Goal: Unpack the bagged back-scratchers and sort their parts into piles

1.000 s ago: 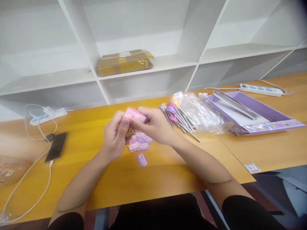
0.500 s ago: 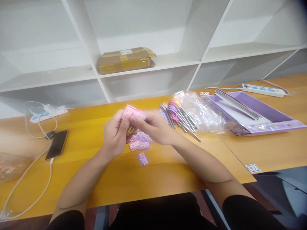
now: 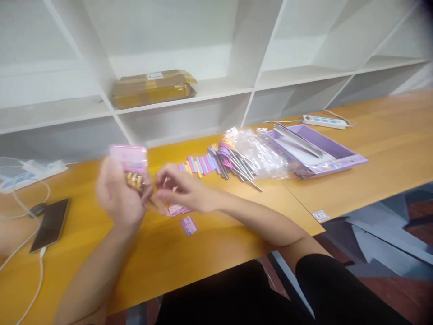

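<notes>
My left hand point(image 3: 117, 194), smeared by motion, is closed on a small clear packet with a pink header card point(image 3: 130, 158). A yellow and dark striped item point(image 3: 134, 181) shows inside the packet, partly behind the fingers. To its right, my right hand point(image 3: 189, 189) hovers with thumb and fingers curved but apart, and I see nothing held between them. Beneath it lies a pile of small pink and purple cards point(image 3: 177, 209), partly hidden by the hand. One single card point(image 3: 188, 225) lies nearer to me on the table.
Pastel sticks point(image 3: 203, 164) lie in a row beside metal rods with colourful hand-shaped heads point(image 3: 225, 151). Clear plastic bags point(image 3: 264, 151) and an open purple box point(image 3: 338, 146) are further right. At left are a phone point(image 3: 50, 225) and a power strip point(image 3: 34, 175). A taped parcel point(image 3: 154, 90) sits on the shelf.
My hands were together on the pink-topped packet. The left has moved left with it, and the right has let go and come apart. The whole view has shifted to the right.
</notes>
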{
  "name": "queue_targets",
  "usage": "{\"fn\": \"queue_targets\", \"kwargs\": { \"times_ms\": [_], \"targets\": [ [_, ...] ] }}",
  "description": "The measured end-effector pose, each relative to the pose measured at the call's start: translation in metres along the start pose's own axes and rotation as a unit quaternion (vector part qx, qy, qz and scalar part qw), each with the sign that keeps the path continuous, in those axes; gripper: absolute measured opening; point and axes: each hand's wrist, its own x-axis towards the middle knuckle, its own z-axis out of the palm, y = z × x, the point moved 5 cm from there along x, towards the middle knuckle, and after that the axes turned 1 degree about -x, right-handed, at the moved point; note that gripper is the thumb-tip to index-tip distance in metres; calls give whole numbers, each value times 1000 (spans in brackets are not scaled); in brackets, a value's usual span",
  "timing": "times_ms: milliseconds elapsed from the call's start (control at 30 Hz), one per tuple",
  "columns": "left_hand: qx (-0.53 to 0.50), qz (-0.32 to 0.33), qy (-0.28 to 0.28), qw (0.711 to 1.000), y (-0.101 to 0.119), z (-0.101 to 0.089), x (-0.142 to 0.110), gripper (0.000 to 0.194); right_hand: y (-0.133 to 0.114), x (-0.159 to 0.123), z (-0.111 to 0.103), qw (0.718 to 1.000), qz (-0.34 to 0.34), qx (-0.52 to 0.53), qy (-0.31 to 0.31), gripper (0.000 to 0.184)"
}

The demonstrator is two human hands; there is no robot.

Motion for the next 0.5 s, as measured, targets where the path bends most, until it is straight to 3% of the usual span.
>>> {"fn": "queue_targets", "kwargs": {
  "times_ms": [67,167,300,400,433,500],
  "targets": [
    [-47,4,27,999,3,3,2,34,16,-6,14,997,27,-76,-10,35],
    [-78,-23,42,996,-2,8,-1,35,28,-20,24,985,4,-169,35,28],
    [-106,-108,-26,988,-32,15,-6,35,26,-42,13,973,-16,-223,60,8],
    [-117,-137,-94,979,-51,15,-2,41,12,-62,-39,956,-4,-270,117,9],
    [-109,-144,-105,978,-56,13,2,42,6,-71,-69,939,5,-305,156,10],
    [-87,-162,-114,976,-61,6,10,41,-7,-95,-145,875,49,-398,271,12]
  ]
}}
